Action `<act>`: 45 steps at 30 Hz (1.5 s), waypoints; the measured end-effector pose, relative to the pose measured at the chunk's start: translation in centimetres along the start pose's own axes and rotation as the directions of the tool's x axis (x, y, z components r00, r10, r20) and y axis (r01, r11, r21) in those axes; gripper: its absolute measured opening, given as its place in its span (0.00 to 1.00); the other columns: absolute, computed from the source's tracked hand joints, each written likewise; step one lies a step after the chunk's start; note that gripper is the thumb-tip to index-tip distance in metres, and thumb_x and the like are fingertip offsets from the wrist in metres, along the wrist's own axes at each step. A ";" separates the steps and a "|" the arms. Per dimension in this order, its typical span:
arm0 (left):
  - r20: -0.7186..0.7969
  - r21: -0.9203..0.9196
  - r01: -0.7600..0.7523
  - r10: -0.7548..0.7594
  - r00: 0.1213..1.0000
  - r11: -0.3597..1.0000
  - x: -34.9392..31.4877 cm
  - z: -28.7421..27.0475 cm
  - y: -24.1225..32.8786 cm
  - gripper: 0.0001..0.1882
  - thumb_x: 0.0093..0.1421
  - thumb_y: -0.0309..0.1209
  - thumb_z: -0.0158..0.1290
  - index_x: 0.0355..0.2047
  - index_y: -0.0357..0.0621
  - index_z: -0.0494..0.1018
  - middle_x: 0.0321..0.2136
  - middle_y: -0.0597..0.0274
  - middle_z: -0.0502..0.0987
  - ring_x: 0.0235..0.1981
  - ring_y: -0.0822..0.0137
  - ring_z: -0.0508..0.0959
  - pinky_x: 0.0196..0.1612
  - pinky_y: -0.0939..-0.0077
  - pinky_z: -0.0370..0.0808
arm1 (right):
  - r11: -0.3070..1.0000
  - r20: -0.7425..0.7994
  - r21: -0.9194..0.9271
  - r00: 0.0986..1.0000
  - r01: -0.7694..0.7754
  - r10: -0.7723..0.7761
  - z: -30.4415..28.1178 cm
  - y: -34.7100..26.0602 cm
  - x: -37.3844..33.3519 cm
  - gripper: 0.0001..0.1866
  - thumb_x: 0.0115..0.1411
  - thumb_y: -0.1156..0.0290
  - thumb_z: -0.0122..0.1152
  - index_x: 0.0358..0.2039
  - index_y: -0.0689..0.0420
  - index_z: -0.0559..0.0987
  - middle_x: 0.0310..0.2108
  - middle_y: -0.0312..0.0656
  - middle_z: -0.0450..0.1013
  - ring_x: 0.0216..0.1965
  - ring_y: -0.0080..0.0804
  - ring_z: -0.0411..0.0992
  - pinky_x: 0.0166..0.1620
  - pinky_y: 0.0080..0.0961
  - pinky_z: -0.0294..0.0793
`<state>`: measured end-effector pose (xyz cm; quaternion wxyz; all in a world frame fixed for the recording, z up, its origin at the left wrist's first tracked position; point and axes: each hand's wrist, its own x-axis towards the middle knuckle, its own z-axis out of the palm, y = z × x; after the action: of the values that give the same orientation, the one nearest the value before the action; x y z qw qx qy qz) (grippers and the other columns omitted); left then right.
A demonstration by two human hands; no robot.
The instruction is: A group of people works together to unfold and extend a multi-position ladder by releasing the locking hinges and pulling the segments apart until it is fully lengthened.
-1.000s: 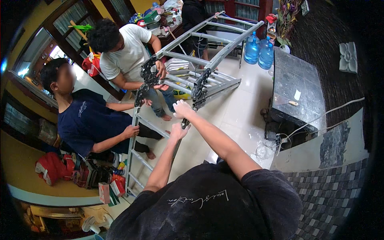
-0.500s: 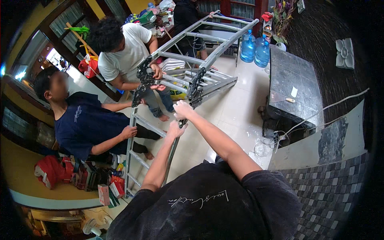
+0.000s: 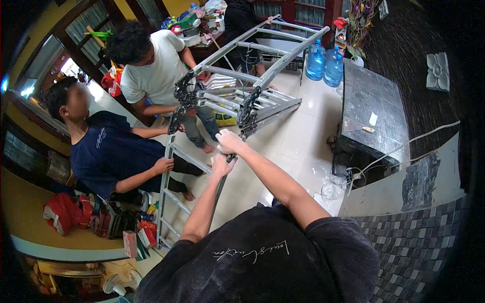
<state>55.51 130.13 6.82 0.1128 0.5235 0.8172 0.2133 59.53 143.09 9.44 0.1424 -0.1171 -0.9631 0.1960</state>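
A folding aluminium ladder with black hinges stretches away from me, bent at its joints. My left hand is closed around its near right rail, just below a dark fitting. Slightly farther up, my right hand is closed on the same rail, below the black hinge. My fingers partly hide the rail there. At the left, a person in a navy shirt holds the other near rail. Beyond, a person in a white T-shirt stands beside the left hinge, hands near the ladder.
Another person in dark clothes stands at the ladder's far end. Right of it are blue water bottles and a dark, dusty table holding a scraper. A pale cable crosses nearby. Bags and boxes lie at left.
The person in white has shifted their hands off the hinge, one of them farther up the ladder. My hands keep their hold on the rail; the ladder looks nearly unchanged.
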 end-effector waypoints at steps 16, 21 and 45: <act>-0.138 -0.198 -0.122 0.095 0.986 0.973 0.1 1.4 -1.2 0.20 0.53 0.43 0.57 0.39 0.40 0.75 0.39 0.42 0.76 0.44 0.43 0.74 0.45 0.55 0.71 | 0.934 -0.383 0.160 0.892 0.320 -0.240 -6.3 -4.0 -0.7 0.12 0.47 0.72 0.55 0.33 0.63 0.73 0.36 0.52 0.69 0.44 0.50 0.68 0.49 0.39 0.68; -0.082 -0.171 -0.058 0.044 0.996 0.984 0.2 1.6 -1.4 0.18 0.53 0.43 0.56 0.33 0.40 0.75 0.33 0.45 0.75 0.39 0.43 0.75 0.42 0.55 0.71 | 0.964 -0.792 0.104 0.607 0.247 -0.070 -13.6 -2.9 -3.9 0.09 0.45 0.78 0.54 0.30 0.61 0.74 0.32 0.49 0.70 0.40 0.48 0.69 0.47 0.37 0.69; -0.089 -0.196 -0.047 0.030 0.996 0.980 -0.8 1.0 -0.4 0.19 0.51 0.42 0.59 0.28 0.36 0.71 0.26 0.45 0.76 0.32 0.47 0.77 0.36 0.60 0.72 | 0.754 -0.475 0.579 0.622 -0.311 0.622 -13.1 10.8 -8.2 0.22 0.52 0.61 0.61 0.44 0.61 0.72 0.40 0.50 0.73 0.46 0.41 0.70 0.51 0.33 0.67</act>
<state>55.92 129.43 5.71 0.1249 0.5156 0.7859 0.3177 73.22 154.97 14.69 0.4281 -0.3945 -0.7147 0.3876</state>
